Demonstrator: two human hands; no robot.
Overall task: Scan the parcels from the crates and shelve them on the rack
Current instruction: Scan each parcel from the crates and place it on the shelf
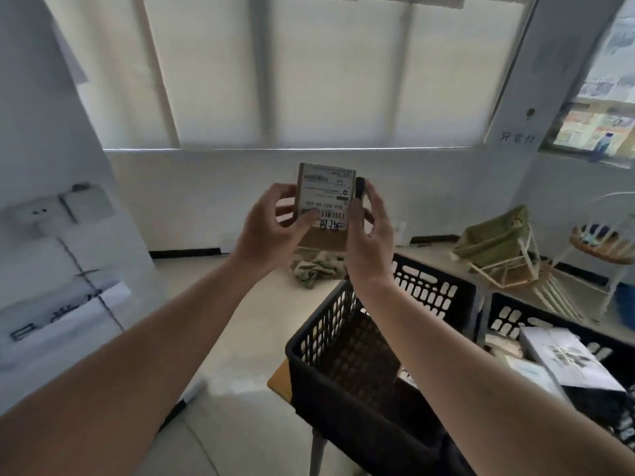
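Note:
A small brown cardboard parcel (326, 190) with a white barcode label is held up in front of me, label facing me and upside down. My left hand (271, 228) grips its left edge, thumb on the lower barcode. My right hand (369, 235) holds a small black scanner (359, 187) against the parcel's right edge. Below stand two black plastic crates: the near crate (343, 348) looks mostly hollow, and the right crate (536, 314) holds several parcels, among them a white box (567, 359). The rack is not in view.
The crates rest on a wooden-topped table (278, 379) with a metal leg. A crumpled green cloth (316, 269) lies on the floor. A tipped white-framed chair (501, 249) and a round wooden stool (601, 245) stand at the right. White wall with papers fills the left.

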